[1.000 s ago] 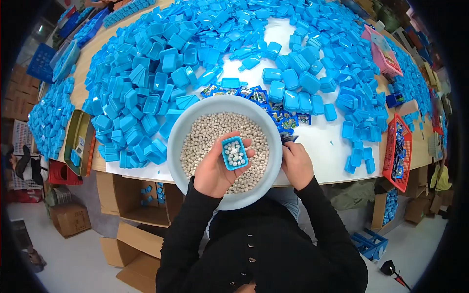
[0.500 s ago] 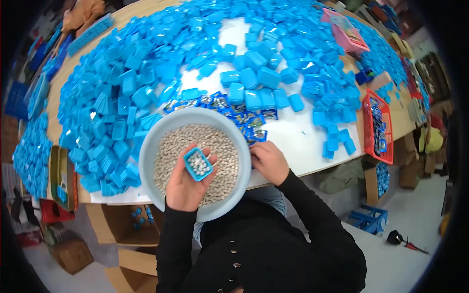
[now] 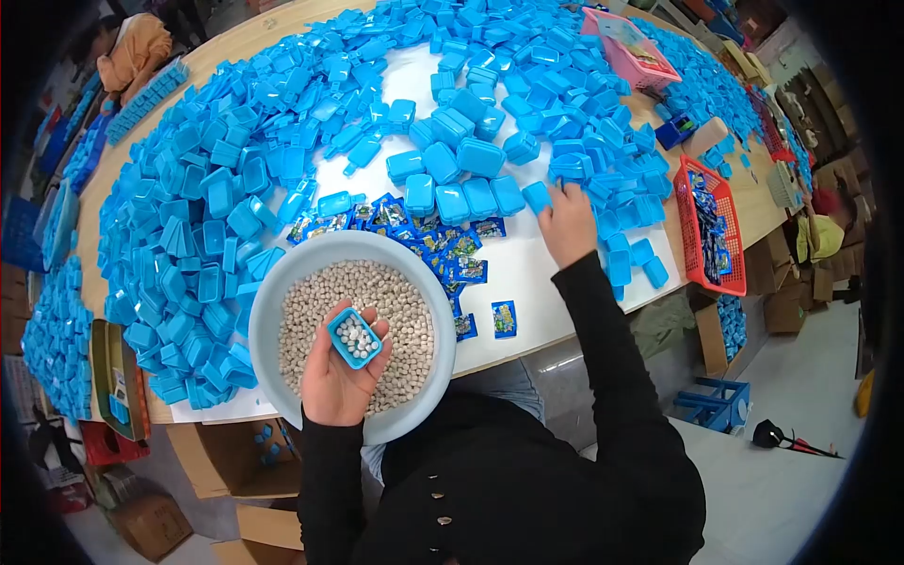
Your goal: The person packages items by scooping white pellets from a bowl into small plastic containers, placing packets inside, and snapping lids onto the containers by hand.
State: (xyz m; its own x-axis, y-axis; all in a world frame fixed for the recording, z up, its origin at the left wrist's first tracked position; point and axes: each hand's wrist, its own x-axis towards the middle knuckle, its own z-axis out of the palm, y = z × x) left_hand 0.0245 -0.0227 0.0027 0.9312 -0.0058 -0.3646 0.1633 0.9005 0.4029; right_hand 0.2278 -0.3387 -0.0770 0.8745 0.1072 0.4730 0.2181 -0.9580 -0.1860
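My left hand (image 3: 337, 384) is closed round a small open blue plastic box (image 3: 354, 337), palm up above the basin. White pellets (image 3: 358, 341) lie inside that box. Beneath it, the round pale-blue basin (image 3: 271, 394) holds many beige pellets (image 3: 407, 330). My right hand (image 3: 571, 226) reaches out over the table, its fingers and thumb closed at the edge of a closed blue box (image 3: 537, 196) at the end of a row. Blue printed sachets (image 3: 443, 243) lie behind and beside the basin, and a single sachet (image 3: 505, 318) lies apart near the table's front edge.
Large heaps of blue boxes (image 3: 202, 207) cover the table's left and back. A red basket (image 3: 736, 273) with sachets stands at the right, a pink basket (image 3: 650, 73) farther back. Cardboard boxes (image 3: 202, 457) stand below the table. Another person (image 3: 137, 56) is at the far left.
My right hand has moved away from the sachets beside the basin, forward and right to the blue box. A separate sachet now shows near the front edge. My left hand still holds the open box.
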